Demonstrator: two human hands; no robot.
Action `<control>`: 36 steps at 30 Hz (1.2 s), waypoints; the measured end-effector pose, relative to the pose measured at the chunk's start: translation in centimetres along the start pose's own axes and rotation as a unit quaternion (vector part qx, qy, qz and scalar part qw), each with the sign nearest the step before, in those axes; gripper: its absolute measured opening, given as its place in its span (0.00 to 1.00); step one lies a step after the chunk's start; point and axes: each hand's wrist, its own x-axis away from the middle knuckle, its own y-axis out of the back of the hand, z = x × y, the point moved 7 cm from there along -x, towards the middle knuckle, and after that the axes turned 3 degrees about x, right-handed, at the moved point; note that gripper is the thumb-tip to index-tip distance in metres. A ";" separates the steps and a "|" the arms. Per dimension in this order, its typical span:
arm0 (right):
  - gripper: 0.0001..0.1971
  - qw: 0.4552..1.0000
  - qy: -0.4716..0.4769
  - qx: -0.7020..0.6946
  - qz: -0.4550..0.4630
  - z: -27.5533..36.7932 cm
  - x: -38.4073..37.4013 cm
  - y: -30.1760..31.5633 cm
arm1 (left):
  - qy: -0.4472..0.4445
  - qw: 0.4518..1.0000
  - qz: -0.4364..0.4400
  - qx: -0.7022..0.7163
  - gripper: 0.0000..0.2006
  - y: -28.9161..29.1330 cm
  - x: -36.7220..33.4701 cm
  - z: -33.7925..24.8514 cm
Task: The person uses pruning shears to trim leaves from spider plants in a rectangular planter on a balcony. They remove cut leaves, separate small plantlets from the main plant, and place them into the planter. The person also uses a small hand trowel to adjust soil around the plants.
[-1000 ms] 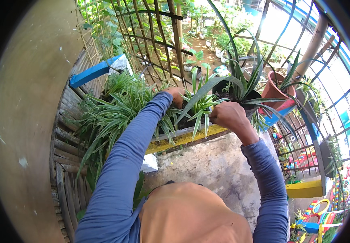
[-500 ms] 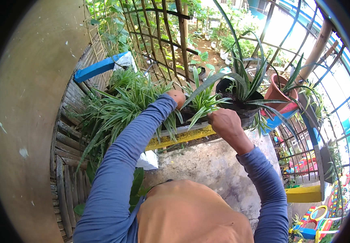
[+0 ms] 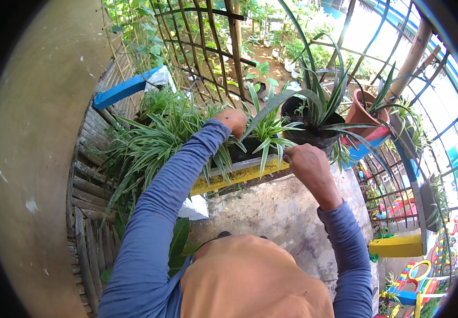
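Note:
My left hand [image 3: 232, 121] reaches among the striped leaves of a large spider plant [image 3: 160, 135] and a smaller spider plant [image 3: 267, 129]; its fingers are hidden. The smaller plant stands in a long planter [image 3: 244, 151] with dark contents, and some of its leaves hang over the front. My right hand [image 3: 310, 168] is closed, thumb and fingers together, by the planter's front rim, right of the smaller plant. What it pinches, if anything, does not show. Just behind it sits a black pot [image 3: 295, 108] holding a long-leaved spiky plant [image 3: 319, 100].
The planter rests on a yellow ledge [image 3: 239, 176]. A terracotta-coloured pot [image 3: 364, 114] stands to the right, a blue beam [image 3: 128, 87] to the left. A lattice fence [image 3: 202, 47] rises behind. Concrete floor [image 3: 282, 212] lies below, and a tan wall [image 3: 38, 159] bounds the left.
My right hand has shifted slightly right, away from the smaller spider plant. More of the planter's dark inside shows, and leaves now hang over its front. The left hand stays nearly in place.

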 end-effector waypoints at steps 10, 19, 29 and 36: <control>0.11 0.978 -0.075 0.171 0.090 0.7 -3.8 0.8 | -0.099 0.978 -0.184 0.026 0.27 2.1 0.7 -6.0; 0.11 0.988 -0.110 0.097 0.048 -0.1 -1.5 -3.1 | -0.071 0.975 -0.206 -0.036 0.12 0.4 -1.7 -2.0; 0.09 0.992 -0.049 0.111 -0.037 -0.1 -3.2 -5.8 | -0.017 0.981 -0.158 0.111 0.12 0.1 -0.7 0.2; 0.08 0.994 -0.018 0.101 -0.035 -1.2 -1.8 -3.3 | 0.014 0.992 -0.117 0.047 0.25 -1.7 -1.7 2.2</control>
